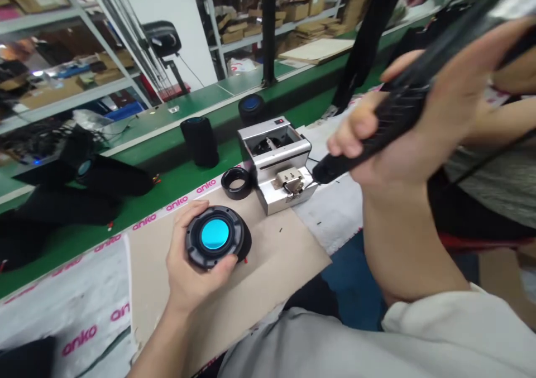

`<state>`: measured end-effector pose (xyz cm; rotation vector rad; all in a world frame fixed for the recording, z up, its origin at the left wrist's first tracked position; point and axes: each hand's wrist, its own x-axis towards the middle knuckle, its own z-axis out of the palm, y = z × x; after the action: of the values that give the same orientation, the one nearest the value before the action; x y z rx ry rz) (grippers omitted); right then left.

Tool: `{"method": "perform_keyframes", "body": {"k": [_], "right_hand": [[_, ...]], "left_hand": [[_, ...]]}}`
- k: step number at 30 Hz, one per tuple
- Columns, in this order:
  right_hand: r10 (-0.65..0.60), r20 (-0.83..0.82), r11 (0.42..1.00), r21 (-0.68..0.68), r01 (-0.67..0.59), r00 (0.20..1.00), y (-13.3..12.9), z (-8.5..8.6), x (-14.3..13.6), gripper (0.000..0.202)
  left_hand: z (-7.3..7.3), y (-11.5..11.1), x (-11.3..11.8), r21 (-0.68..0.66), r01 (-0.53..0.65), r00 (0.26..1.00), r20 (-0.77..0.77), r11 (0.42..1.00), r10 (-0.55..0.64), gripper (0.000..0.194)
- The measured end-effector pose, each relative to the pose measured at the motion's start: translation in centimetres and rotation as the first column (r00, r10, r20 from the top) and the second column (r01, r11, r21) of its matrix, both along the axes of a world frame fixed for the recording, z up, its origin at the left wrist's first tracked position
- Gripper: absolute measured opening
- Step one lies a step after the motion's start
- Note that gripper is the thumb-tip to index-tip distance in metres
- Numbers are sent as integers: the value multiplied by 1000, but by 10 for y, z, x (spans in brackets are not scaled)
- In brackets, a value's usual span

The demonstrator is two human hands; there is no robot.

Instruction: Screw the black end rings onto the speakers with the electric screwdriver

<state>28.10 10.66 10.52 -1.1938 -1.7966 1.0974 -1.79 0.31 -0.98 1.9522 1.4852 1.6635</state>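
My left hand is wrapped around a black round speaker whose end, with a shiny blue disc in its middle, faces up. The speaker is over a brown cardboard sheet. My right hand grips a black electric screwdriver, held slanting down to the left. Its tip reaches the front of a silver screw feeder; whether a screw sits on the tip is too small to tell. Touching or close by the feeder's left side lies a black ring.
Black cylindrical speakers stand on the green bench, one behind the cardboard and another behind the feeder. Several more lie at the left. Another person's arm is at the right. Shelves with boxes are at the back.
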Motion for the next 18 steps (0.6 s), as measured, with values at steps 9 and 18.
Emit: {"method": "perform_keyframes", "body": {"k": [9, 18], "right_hand": [[-117, -336, 992, 4, 125, 934, 18, -6, -42, 81], [26, -527, 996, 89, 25, 849, 32, -21, -52, 78]], "left_hand": [[-4, 11, 27, -2, 100, 995, 3, 995, -100, 83], [-4, 11, 28, -22, 122, 992, 31, 992, -121, 84]]}}
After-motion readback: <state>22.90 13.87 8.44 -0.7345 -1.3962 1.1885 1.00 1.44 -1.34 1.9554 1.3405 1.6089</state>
